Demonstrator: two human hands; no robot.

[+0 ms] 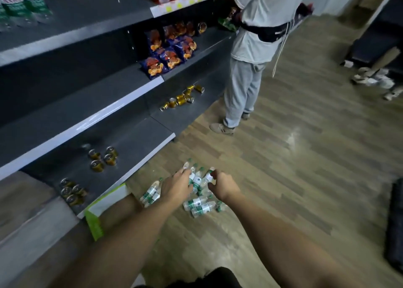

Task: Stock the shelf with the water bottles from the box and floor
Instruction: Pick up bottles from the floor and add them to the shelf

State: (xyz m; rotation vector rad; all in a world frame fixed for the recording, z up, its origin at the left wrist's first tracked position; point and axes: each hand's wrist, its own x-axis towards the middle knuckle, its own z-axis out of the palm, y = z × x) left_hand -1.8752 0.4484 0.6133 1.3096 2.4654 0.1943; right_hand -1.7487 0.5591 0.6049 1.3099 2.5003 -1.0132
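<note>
Several small water bottles with green caps and labels lie in a loose heap on the wooden floor in front of the bottom shelf. Two lie apart at the left and two nearer me. My left hand reaches over the heap, fingers stretched onto the bottles and thumb spread. My right hand curls its index finger and thumb around one bottle in the heap. A green-and-white box edge shows by my left arm. More water bottles lie on the top-left shelf.
Gold cans stand on the bottom shelf, with others tipped over farther along. Blue snack bags fill the middle shelf. Another person stands at the shelf ahead. A dark object lies at the right edge.
</note>
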